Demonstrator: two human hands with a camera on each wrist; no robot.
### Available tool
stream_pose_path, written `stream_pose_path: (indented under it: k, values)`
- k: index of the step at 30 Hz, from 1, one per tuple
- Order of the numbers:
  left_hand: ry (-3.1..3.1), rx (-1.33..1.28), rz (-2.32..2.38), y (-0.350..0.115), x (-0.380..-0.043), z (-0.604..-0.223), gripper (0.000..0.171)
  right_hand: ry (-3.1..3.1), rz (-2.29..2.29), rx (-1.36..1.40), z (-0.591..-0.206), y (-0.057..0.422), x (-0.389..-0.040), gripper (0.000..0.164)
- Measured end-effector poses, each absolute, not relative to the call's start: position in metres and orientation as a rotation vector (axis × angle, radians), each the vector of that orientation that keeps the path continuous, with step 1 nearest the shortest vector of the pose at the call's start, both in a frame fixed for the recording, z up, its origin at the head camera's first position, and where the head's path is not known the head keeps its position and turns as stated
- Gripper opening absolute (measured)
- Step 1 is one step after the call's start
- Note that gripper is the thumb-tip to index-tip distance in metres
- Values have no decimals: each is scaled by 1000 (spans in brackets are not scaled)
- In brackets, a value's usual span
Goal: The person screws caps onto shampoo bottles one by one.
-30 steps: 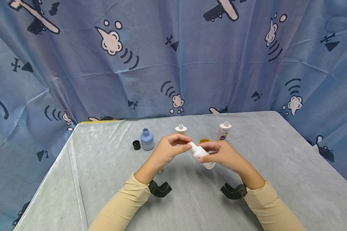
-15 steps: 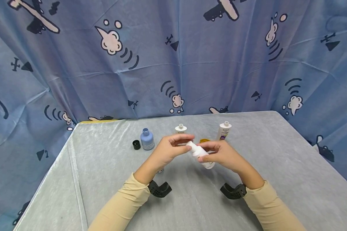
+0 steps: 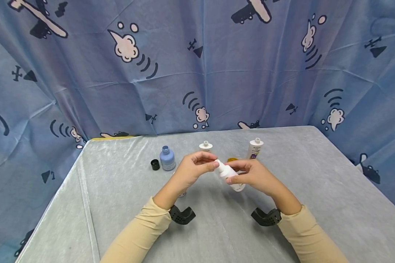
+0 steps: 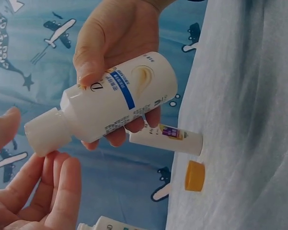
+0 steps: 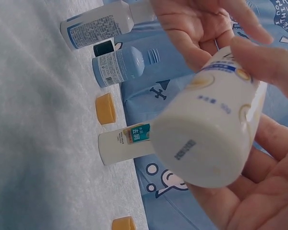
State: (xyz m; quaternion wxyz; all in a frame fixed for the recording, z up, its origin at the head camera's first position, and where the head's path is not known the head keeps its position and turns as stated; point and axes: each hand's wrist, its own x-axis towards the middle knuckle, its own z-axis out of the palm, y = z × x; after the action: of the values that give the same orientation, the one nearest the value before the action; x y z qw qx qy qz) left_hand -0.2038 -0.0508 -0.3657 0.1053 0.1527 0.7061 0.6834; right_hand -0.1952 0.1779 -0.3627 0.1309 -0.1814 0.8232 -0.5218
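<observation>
My right hand [image 3: 254, 178] holds a small white toiletry bottle [image 4: 117, 103] with a blue label band, tilted above the table. Its white cap [image 4: 47, 132] points up toward my left hand [image 3: 192, 171]. In the left wrist view, left fingertips [image 4: 50, 158] touch the underside of the cap, while the thumb stands apart from it. Right thumb and fingers wrap round the bottle's body, as the right wrist view also shows, where the bottle's base [image 5: 201, 148] faces the camera.
On the grey cloth [image 3: 125, 219] behind the hands stand an uncapped blue bottle [image 3: 168, 160], a black cap [image 3: 155, 165] and two uncapped white bottles [image 3: 205, 147]. Orange-yellow caps [image 5: 105, 109] lie near them. Another white bottle [image 5: 98, 28] is mostly hidden behind my left arm in the head view.
My left fingers reached farther over the cap half a second ago and have now drawn back slightly. The right hand and the bottle stay nearly in place.
</observation>
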Motion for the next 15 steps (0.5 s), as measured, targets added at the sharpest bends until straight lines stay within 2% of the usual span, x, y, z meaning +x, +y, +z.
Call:
stream_pose_path:
  k: [15]
  values:
    - [2049,592,1930,-56,-202,-363,33,2370,-1515,-533,-362,178,-195,48]
